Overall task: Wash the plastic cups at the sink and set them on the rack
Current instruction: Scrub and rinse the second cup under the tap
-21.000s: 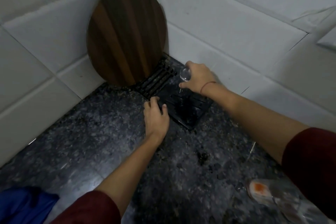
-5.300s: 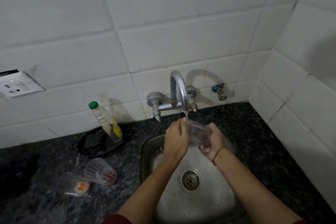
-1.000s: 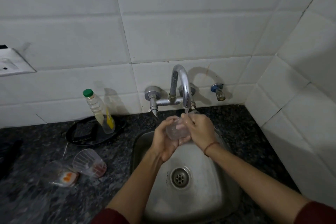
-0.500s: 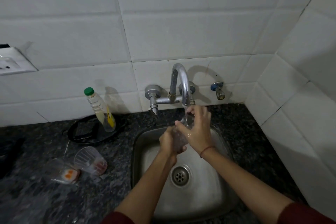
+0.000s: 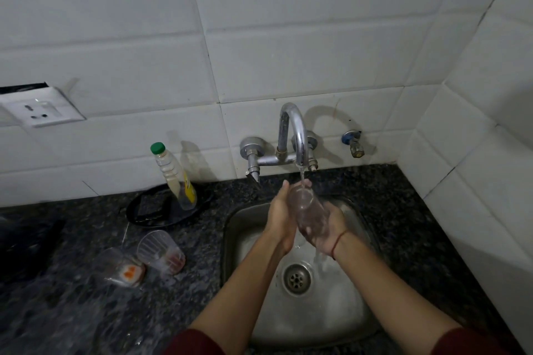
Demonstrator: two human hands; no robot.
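While water runs from the tap (image 5: 298,135) into its tilted mouth, the clear plastic cup (image 5: 307,209) lies over the sink (image 5: 346,323), cradled between both hands. The left hand (image 5: 281,217) presses flat against the cup's side at nine o'clock, and the right hand (image 5: 327,229) cups it from below at four o'clock, so each grip is closed on the cup rather than empty. I judge it light, thin-walled and springy, likely to buckle if squeezed hard, and slick now that it is wet. The safest hold seems to be around the body near the stiffer rim or base, with spread fingers. Two more cups (image 5: 160,251) lie on their sides on the worktop (image 5: 72,311) at nine o'clock of the sink, near a bottle (image 5: 173,176). No rack is in view
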